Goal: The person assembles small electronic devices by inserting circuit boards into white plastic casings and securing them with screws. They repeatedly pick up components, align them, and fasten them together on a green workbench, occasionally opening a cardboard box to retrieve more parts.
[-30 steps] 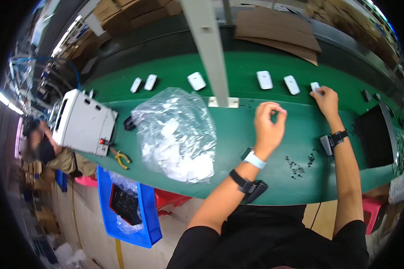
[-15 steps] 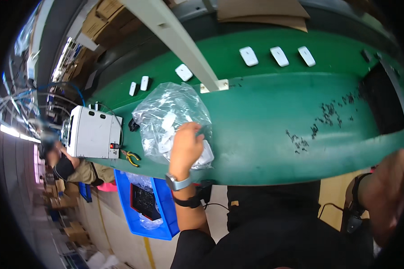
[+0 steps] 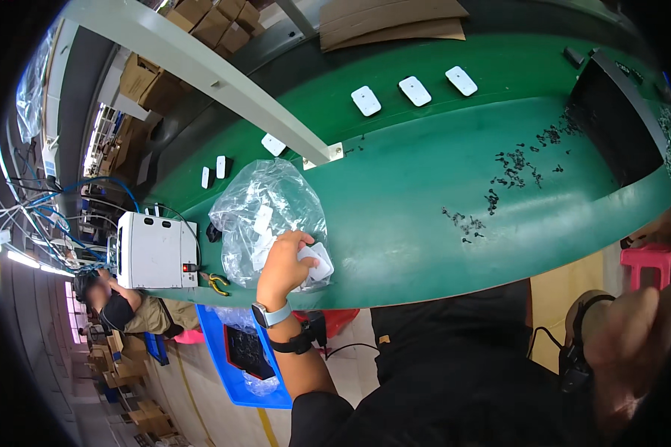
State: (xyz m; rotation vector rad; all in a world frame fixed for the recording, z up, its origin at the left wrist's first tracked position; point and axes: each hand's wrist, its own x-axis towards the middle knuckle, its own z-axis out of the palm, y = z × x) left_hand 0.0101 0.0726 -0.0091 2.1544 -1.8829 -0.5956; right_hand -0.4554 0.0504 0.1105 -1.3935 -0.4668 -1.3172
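My left hand (image 3: 282,267) reaches over a clear plastic bag (image 3: 274,186) lying on the green bench. Its thumb and bent fingers close on a white plastic cover (image 3: 318,261) at the bag's near right side. More white pieces (image 3: 262,220) lie in or under the bag's film; the folds hide how many. A watch and a black strap circle my left wrist. My right hand (image 3: 634,335) is raised at the lower right, off the bench. It is smeared by motion, so its fingers do not show clearly.
Several white devices (image 3: 414,91) stand along the green belt behind the bench. Small black parts (image 3: 511,167) lie scattered before a black bin (image 3: 619,119). A post (image 3: 224,82), white machine (image 3: 158,249), pliers (image 3: 216,283) and blue crate (image 3: 220,365) surround the left side. A co-worker (image 3: 119,302) sits far left.
The view has turned, shifting the bench scene leftward. My left hand has turned at the bag, its thumb now showing against the white cover. My right hand has dropped lower and stays blurred.
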